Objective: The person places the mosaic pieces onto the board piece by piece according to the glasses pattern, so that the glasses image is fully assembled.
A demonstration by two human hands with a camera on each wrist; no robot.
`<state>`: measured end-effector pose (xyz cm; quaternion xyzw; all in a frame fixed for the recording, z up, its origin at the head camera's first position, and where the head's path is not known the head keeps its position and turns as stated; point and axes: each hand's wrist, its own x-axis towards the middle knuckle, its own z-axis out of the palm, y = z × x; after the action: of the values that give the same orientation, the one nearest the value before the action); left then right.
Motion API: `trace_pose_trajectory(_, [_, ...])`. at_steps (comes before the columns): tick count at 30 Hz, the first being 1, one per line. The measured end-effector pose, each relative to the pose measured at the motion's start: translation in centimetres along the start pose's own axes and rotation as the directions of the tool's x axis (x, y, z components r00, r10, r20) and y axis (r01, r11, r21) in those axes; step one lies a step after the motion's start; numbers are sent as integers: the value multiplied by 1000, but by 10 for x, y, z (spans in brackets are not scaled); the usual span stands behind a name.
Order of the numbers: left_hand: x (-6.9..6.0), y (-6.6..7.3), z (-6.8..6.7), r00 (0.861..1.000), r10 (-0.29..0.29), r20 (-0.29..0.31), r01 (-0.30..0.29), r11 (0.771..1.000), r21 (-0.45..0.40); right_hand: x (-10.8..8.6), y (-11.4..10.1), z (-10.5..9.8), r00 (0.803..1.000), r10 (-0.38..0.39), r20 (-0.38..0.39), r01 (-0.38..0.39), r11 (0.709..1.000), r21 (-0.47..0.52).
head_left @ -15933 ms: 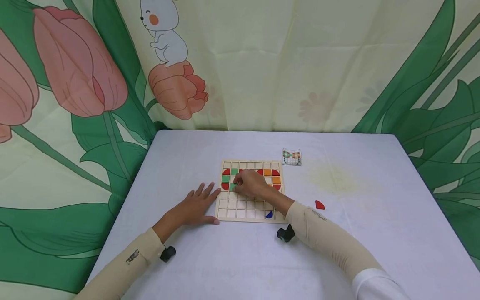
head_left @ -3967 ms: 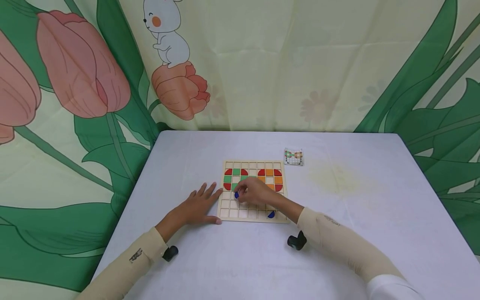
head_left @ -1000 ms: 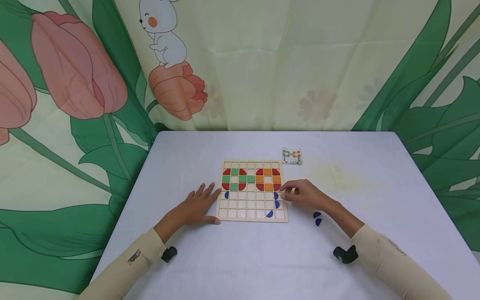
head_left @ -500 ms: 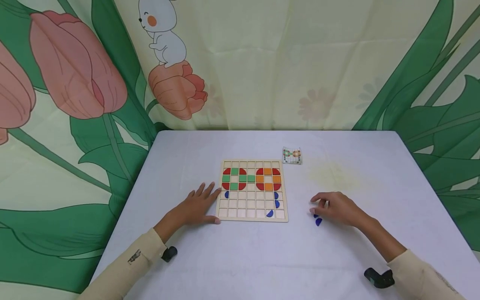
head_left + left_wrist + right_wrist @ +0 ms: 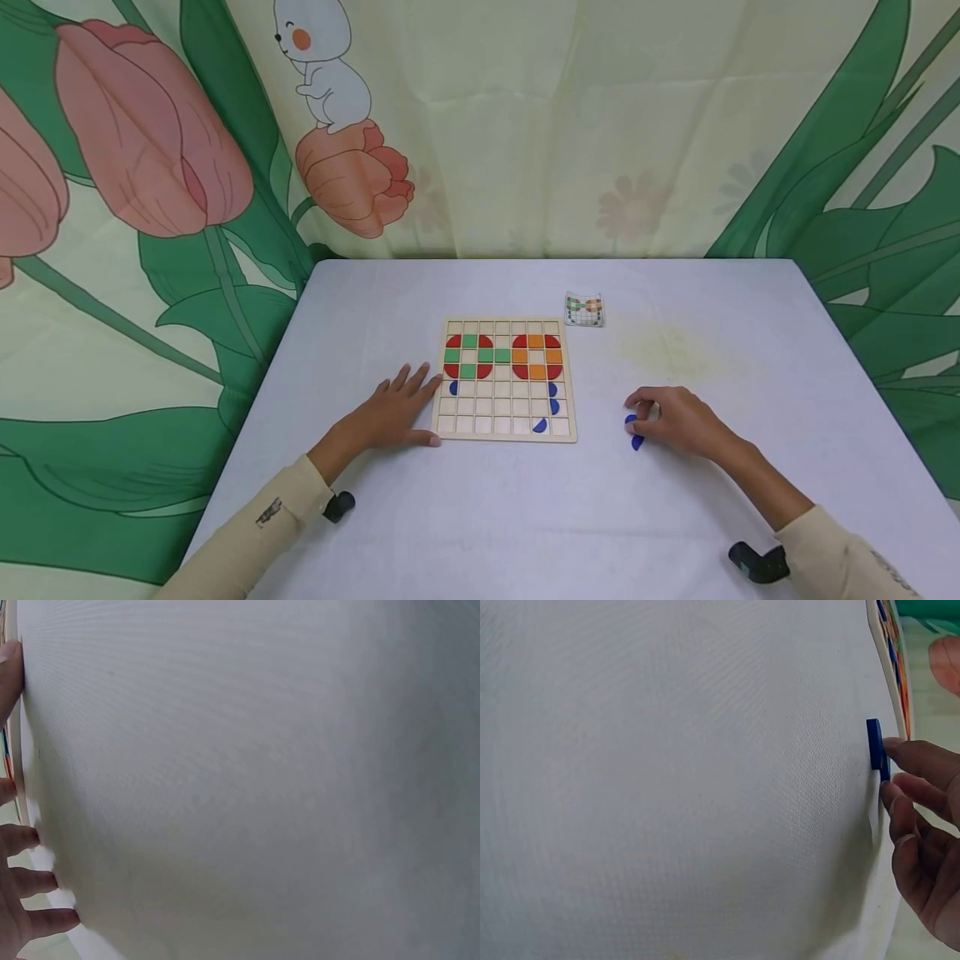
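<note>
A wooden grid board [image 5: 501,441] lies on the table, with red, green and orange pieces forming two rings joined by a green square [image 5: 502,356]. Several blue half-round pieces sit in its lower cells, one at left [image 5: 453,387] and the others at right. My left hand [image 5: 386,417] lies spread, its thumb and a fingertip against the board's left edge. Right of the board, my right hand [image 5: 678,421] pinches a blue half-round piece [image 5: 631,419] between thumb and finger. Another blue half-round piece [image 5: 637,442] lies just below it, partly behind the thumb.
A small pattern card [image 5: 584,310] lies beyond the board's top right corner, printed with a similar coloured design. White cloth covers the table [image 5: 480,517]. Behind it hangs a curtain [image 5: 510,167] with tulips and a rabbit. Each wrist carries a black camera [image 5: 759,562].
Blue half-rounds have been added to the board, and the loose red piece has left the table. My right hand has moved from the board to the loose blue pieces; the left stays put.
</note>
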<state>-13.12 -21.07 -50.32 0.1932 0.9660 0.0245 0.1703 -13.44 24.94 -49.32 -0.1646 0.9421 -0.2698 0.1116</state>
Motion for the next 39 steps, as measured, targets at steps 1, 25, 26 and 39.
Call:
trace_pose_trajectory(1, [0,0,0,1000,0,0,0,1000,-1,1,0,0,1000,2,-2,-2,1000,1])
trace_pose_trajectory(25, [-1,1,-1,1000,-4,-12,3,1000,-18,1,11,3,998,-60,13,59,994,87])
trace_pose_trajectory(26, [-1,1,-1,1000,-4,-12,4,1000,-18,1,11,4,998,-61,18,59,993,100])
trace_pose_trajectory(39, [-2,2,-2,1000,2,-11,-3,1000,-20,6,-1,10,996,-66,55,59,992,114])
